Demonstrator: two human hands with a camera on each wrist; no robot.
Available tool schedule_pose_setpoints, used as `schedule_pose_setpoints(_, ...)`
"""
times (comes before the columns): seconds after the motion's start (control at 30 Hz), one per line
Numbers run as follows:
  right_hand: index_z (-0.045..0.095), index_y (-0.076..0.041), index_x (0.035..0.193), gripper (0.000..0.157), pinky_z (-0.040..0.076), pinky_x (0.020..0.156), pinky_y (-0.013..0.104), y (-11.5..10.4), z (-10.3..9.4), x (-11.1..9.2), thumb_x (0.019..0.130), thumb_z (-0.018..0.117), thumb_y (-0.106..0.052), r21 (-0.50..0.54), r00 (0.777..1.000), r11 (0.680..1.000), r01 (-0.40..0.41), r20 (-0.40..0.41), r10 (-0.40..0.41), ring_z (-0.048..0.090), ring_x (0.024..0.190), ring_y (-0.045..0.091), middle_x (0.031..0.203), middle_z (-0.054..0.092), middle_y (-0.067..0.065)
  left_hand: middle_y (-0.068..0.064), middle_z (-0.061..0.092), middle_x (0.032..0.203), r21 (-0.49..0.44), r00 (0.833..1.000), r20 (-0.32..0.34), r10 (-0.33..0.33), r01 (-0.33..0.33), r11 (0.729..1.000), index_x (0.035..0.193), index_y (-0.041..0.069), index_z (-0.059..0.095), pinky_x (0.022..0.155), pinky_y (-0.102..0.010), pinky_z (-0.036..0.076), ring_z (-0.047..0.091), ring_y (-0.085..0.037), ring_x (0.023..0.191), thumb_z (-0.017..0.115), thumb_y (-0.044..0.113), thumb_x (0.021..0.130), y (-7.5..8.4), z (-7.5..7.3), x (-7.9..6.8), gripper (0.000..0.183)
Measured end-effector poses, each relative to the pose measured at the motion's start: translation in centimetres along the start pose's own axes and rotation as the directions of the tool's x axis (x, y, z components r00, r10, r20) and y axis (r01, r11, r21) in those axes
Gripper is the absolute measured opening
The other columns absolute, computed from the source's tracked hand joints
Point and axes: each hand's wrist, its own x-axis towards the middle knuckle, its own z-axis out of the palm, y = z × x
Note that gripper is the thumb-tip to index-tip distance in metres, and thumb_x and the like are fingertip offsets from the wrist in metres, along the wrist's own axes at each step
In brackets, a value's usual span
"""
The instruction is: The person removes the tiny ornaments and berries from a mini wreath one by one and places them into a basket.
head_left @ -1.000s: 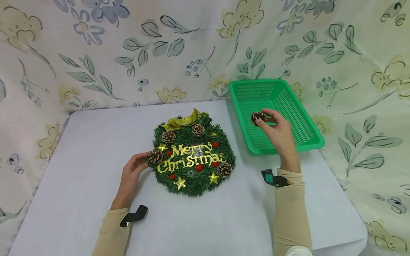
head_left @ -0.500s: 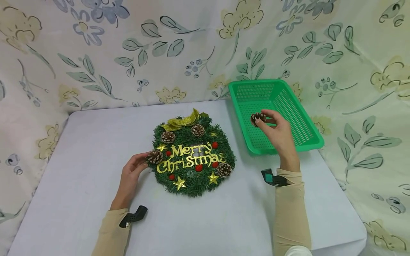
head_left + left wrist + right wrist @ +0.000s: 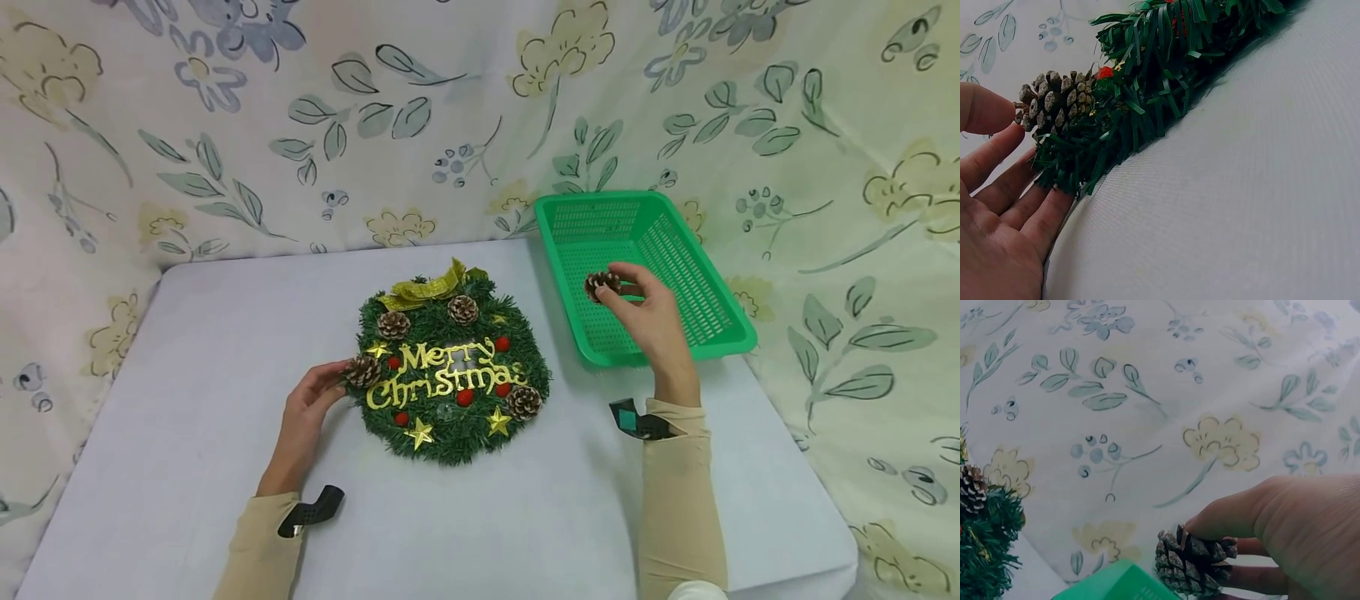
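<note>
On the table lies a round green wreath [image 3: 457, 442] with gold "Merry Christmas" lettering, red balls, gold stars, a gold bow and several pine cones. At its left edge, my left hand [image 3: 303, 412] has thumb and index finger at the outer end of a pine cone [image 3: 1057, 103]; its other fingers are under the green fringe. My right hand [image 3: 652, 321] pinches a loose brown pine cone [image 3: 602, 286] between thumb and fingers, held over the green basket [image 3: 678, 356]. In the right wrist view that pine cone [image 3: 1188, 565] is tilted, its scales showing.
The slatted basket stands at the back right of the white-covered table [image 3: 217, 350]. A floral cloth [image 3: 465, 108] hangs behind and along the sides. Black wrist cameras [image 3: 311, 512] sit on both forearms. A white object [image 3: 697, 591] shows at the bottom edge.
Both hands keep their places and holds. The whole head view shifts down very slightly.
</note>
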Motion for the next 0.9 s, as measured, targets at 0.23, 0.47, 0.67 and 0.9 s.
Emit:
schedule_pose_setpoints(0.23, 0.053, -0.015, 0.146, 0.051, 0.046, 0.095, 0.035, 0.25, 0.10, 0.15, 0.100, 0.063, -0.034, -0.018, 1.000, 1.000, -0.010, 0.010, 0.011, 0.054, 0.126, 0.026, 0.140, 0.058, 0.014, 0.020, 0.058, 0.130, 0.020, 1.000, 0.004, 0.008, -0.008, 1.000, 0.140, 0.000, 0.050, 0.098, -0.011, 0.046, 0.054, 0.005, 0.123, 0.051, 0.012, 0.106, -0.30, -0.12, 0.04, 0.037)
schedule_pose_setpoints(0.47, 0.050, -0.016, 0.148, 0.054, 0.047, 0.092, 0.040, 0.46, 0.07, 0.32, 0.100, 0.063, -0.036, -0.030, 0.999, 0.999, -0.028, 0.031, 0.029, 0.054, 0.127, 0.032, 0.142, 0.057, 0.016, 0.018, 0.057, 0.133, 0.024, 1.000, 0.009, 0.019, -0.019, 1.000, 0.142, 0.001, 0.050, 0.098, -0.010, 0.045, 0.054, 0.004, 0.124, 0.051, 0.014, 0.106, -0.39, -0.22, 0.12, 0.038)
schedule_pose_setpoints(0.67, 0.049, -0.016, 0.150, 0.055, 0.047, 0.094, 0.044, 0.68, 0.12, 0.45, 0.100, 0.063, -0.036, -0.036, 0.998, 0.999, -0.040, 0.043, 0.042, 0.052, 0.131, 0.035, 0.143, 0.056, 0.017, 0.018, 0.057, 0.133, 0.028, 1.000, 0.006, 0.008, -0.008, 1.000, 0.142, 0.001, 0.050, 0.098, -0.010, 0.045, 0.054, 0.004, 0.123, 0.050, 0.014, 0.106, -0.38, -0.21, 0.09, 0.038)
schedule_pose_setpoints(0.9, 0.049, -0.015, 0.149, 0.054, 0.047, 0.094, 0.045, 0.89, 0.22, 0.58, 0.101, 0.062, -0.033, -0.044, 0.998, 0.998, -0.042, 0.045, 0.044, 0.052, 0.130, 0.036, 0.143, 0.055, 0.017, 0.018, 0.058, 0.132, 0.035, 1.000, 0.005, 0.009, -0.009, 0.999, 0.141, 0.002, 0.051, 0.098, -0.010, 0.045, 0.055, 0.005, 0.123, 0.050, 0.013, 0.106, -0.23, -0.15, 0.12, 0.037)
